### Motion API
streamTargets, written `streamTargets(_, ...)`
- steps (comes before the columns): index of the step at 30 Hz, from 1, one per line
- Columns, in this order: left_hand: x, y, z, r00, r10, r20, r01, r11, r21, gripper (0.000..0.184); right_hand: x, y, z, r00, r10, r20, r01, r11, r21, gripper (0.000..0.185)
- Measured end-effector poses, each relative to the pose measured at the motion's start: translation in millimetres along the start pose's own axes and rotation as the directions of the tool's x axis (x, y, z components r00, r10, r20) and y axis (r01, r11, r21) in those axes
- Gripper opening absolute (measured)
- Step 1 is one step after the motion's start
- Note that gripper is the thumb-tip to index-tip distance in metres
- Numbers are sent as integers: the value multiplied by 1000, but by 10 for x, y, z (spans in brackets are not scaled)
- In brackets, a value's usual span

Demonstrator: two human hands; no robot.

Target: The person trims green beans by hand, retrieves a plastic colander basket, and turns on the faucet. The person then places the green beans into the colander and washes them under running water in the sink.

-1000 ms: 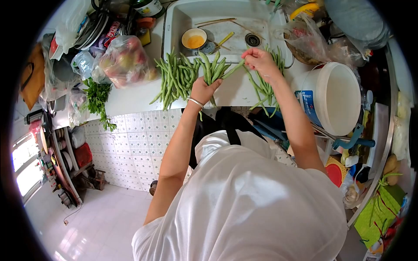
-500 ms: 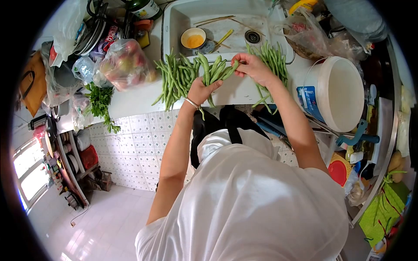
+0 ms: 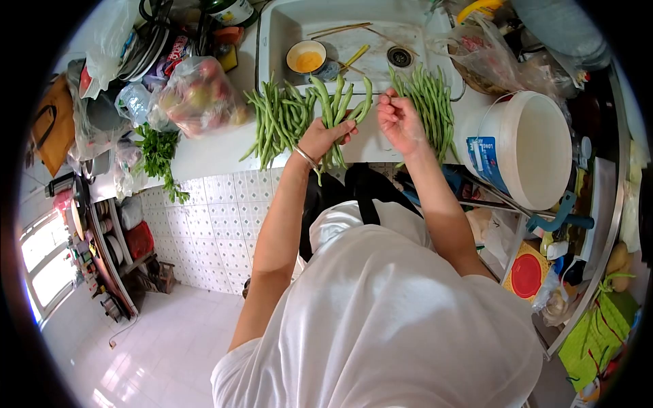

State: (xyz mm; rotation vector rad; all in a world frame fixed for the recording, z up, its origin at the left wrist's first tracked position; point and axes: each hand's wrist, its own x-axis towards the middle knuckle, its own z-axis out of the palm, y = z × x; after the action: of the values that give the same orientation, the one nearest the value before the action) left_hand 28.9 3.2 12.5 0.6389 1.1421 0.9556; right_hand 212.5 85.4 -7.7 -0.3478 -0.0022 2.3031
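My left hand [image 3: 326, 141] is wrapped round a bunch of green beans [image 3: 331, 102], whose tips fan out above the fist and hang below it. Just to the right, my right hand [image 3: 403, 124] is raised with its thumb and fingertips drawn together; anything between them is too small to make out. It is apart from the bunch. A pile of green beans [image 3: 275, 122] lies on the counter left of my left hand. Another pile of green beans [image 3: 430, 102] lies beside my right hand, partly behind it.
Beyond the beans is a sink [image 3: 354, 51] with a bowl [image 3: 306, 58] and chopsticks. A white bucket [image 3: 541, 149] stands on the right. On the left are a bag of fruit [image 3: 197, 98] and leafy greens [image 3: 160, 156] hanging over the counter edge.
My right hand has drawn away from the bunch, to the right and slightly toward me. The beans in my left hand have spread apart at the top, one bending right.
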Motion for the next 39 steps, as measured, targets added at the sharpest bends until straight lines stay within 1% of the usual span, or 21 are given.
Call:
streamTargets(1,25,-41,-20,998,18,-57,-13,996,90,31,-24,-9,105,1000,0,1,0,1000,0,8)
streamTargets(3,68,-132,-57,994,34,-108,-15,984,179,27,-115,-50,313,983,-41,-179,-12,958,-285,9)
streamTargets(5,155,-198,-113,980,152,-126,-63,845,530,26,-101,-84,383,993,-4,-122,-40,934,-354,12)
streamTargets(6,147,-186,-75,949,280,-146,-117,740,662,29,-72,-47,402,988,-89,-129,-4,809,-588,14)
streamTargets(7,138,-176,-36,950,279,-143,-117,740,663,29,-41,-20,412,979,-172,-113,20,625,-780,16)
streamTargets(8,135,-163,1,923,358,-142,-141,658,740,29,-11,-14,396,977,-198,-81,23,472,-881,18)
streamTargets(9,117,-125,42,891,433,-134,-154,568,809,30,-4,-22,397,977,-199,-79,25,472,-881,18)
streamTargets(11,82,-67,63,877,465,-117,-187,556,810,27,-5,-36,401,975,-217,-54,2,250,-968,16)
streamTargets(12,66,-45,67,878,462,-123,-143,499,855,27,-3,-52,398,975,-215,-54,2,251,-968,16)
streamTargets(14,40,-11,73,878,460,-130,-97,438,894,27,-2,-98,393,996,-75,-54,-46,104,-993,15)
streamTargets(16,3,8,64,875,476,-85,-86,327,941,29,-30,-109,422,995,-62,-75,-71,59,-996,15)
streamTargets(20,-73,-14,8,846,527,-76,-93,286,954,29,-114,-89,504,990,9,-138,-137,-92,-986,13)
streamTargets(21,-57,-58,-18,865,495,-81,-98,326,940,29,-118,-100,438,990,10,-139,-137,-93,-986,13)
streamTargets(23,-51,-98,-60,882,464,-87,-100,365,926,29,-109,-107,264,990,76,-122,-143,533,-834,11)
streamTargets(24,-55,-91,-74,897,429,-106,-93,417,904,29,-103,-95,272,990,79,-120,-143,532,-834,11)
streamTargets(26,-75,-93,-84,912,390,-125,-80,470,879,29,-135,-47,273,993,-26,-117,-50,798,-600,12)
streamTargets(29,-89,-13,-26,914,368,-173,-2,430,903,29,-180,19,447,991,-92,-92,10,756,-654,11)
streamTargets(30,-76,6,-17,893,415,-173,12,361,932,28,-169,23,446,992,-93,-91,11,755,-655,11)
streamTargets(34,-103,84,31,844,517,-140,48,187,981,29,-146,11,467,980,-198,-25,89,548,-832,14)
streamTargets(38,-118,112,60,827,547,-126,69,124,990,30,-105,-24,419,962,-271,20,102,293,-951,11)
streamTargets(39,-117,112,58,820,563,-104,66,87,994,30,-97,-48,398,962,-271,20,102,293,-951,11)
